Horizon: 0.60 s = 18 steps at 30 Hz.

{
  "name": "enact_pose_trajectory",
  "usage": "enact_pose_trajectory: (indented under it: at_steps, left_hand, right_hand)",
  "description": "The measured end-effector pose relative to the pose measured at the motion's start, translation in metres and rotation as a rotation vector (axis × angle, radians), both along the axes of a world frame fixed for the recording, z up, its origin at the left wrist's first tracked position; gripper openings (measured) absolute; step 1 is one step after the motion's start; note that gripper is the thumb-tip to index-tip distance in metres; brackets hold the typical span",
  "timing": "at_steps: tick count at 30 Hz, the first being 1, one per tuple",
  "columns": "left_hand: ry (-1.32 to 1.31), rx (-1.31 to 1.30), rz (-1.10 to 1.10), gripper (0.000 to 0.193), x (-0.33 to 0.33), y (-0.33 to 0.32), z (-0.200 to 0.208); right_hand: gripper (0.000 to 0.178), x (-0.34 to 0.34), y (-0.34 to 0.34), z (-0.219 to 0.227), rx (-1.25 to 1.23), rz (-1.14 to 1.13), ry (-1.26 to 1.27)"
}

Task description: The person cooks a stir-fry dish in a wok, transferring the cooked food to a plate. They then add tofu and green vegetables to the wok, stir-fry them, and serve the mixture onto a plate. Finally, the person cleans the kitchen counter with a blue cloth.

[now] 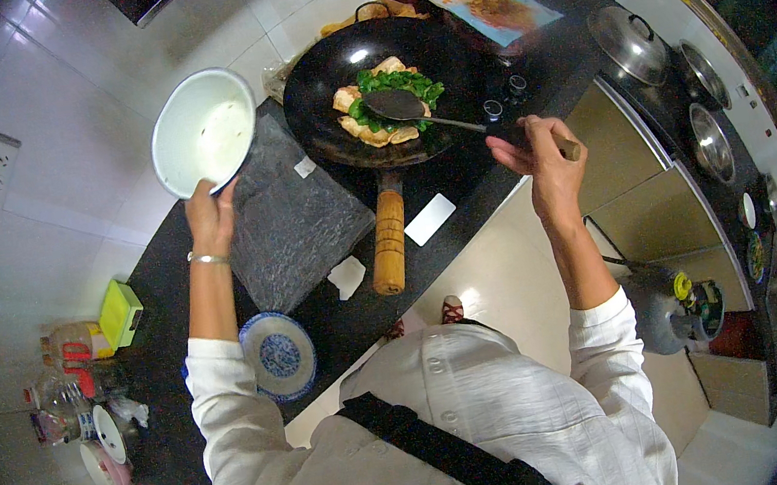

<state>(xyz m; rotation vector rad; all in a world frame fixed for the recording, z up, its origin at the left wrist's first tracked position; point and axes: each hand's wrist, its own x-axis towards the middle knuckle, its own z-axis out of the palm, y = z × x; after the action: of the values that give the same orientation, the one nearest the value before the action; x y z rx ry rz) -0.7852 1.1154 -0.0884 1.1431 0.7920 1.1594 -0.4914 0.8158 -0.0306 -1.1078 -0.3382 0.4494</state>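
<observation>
My left hand point(211, 214) grips the rim of a white enamel bowl point(215, 133) with a dark edge, tilted so its inside shows; a few small specks cling to its wall. It is held left of a black wok point(314, 85). Chopped green leaves point(427, 89) lie over golden-brown pieces of food point(364, 132) in the wok. My right hand point(550, 162) is closed around the wooden-ended handle of a cooking spatula point(392, 105), whose dark blade rests on the greens. The wok's wooden handle point(390, 242) points toward me, with no hand on it.
A dark slab point(292, 221) lies left of the wok, with a blue-and-white plate point(279, 355) nearer me. A white card-like object point(430, 219) sits by the handle. Bottles point(59, 389) stand far left; a domed lid point(629, 44) and metal bowls point(711, 141) are at right.
</observation>
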Motion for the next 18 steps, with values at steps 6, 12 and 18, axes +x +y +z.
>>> enact_pose_trajectory:
  at_steps: [6,12,18]
  left_hand:
    - [0.262,0.184,0.053,0.021,-0.087,0.006,-0.042]
    - [0.852,0.483,0.094,0.027,-0.102,-0.036,-0.019]
    - [0.629,0.587,0.004,0.025,-0.090,-0.033,-0.026]
  right_hand:
    - [0.016,0.006,0.025,-0.012,0.079,-0.006,-0.111]
    - [0.014,-0.020,0.029,-0.007,-0.006,0.074,-0.148]
    - [0.014,-0.017,0.044,-0.078,0.106,0.033,-0.348]
